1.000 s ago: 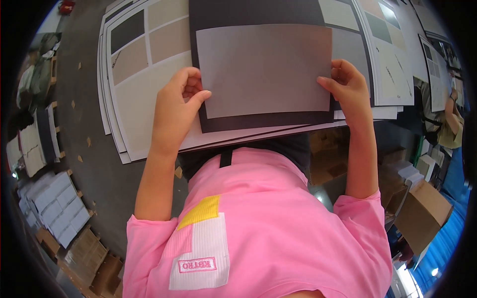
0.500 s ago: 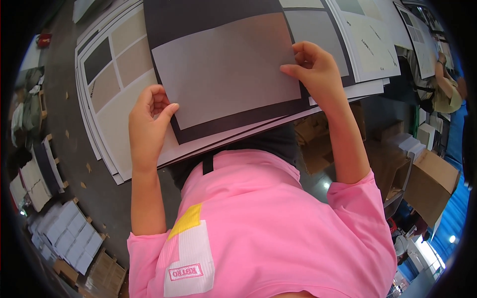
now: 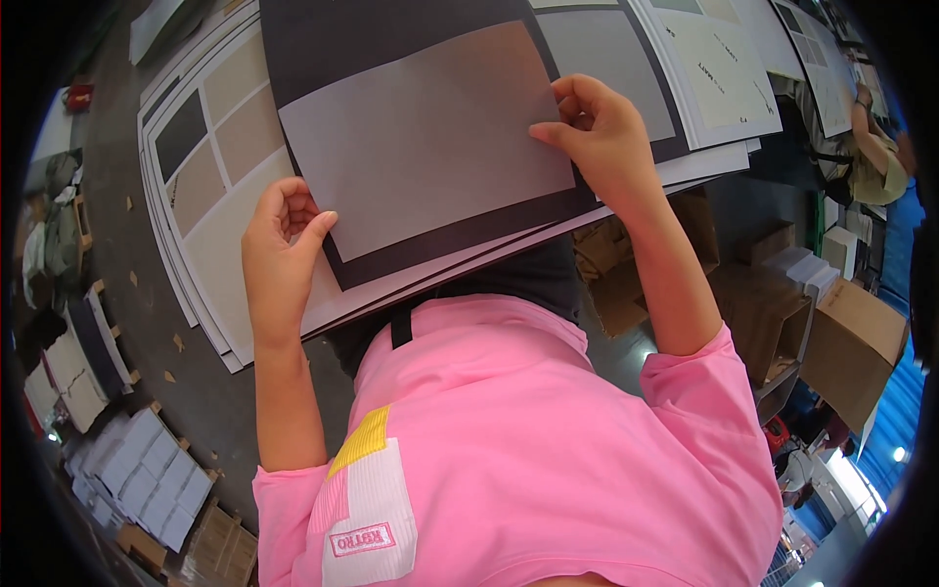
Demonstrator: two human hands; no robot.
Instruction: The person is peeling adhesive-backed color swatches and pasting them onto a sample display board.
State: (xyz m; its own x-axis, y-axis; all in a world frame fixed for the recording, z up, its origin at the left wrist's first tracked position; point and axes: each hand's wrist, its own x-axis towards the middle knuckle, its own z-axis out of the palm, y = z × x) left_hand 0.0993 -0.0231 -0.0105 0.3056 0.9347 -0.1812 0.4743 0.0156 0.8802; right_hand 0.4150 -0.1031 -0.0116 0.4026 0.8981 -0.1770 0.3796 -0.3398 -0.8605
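From my remote feed, L hand [image 3: 284,245] has thumb + fingers pinched on the left edge of the grey sheet [image 3: 430,147]; R hand [image 3: 602,127] pinches its right edge, thumb on top. Sheet lies over the black board [image 3: 342,44], a dark strip showing below. Can't tell if either hand grips the board too. Main risk, I'd say: uneven pull, L vs R, skews the sheet or creases it near a thumb. Also, pressing down might shift the loosely stacked panels [image 3: 230,196] underneath, b/c their edges aren't flush.
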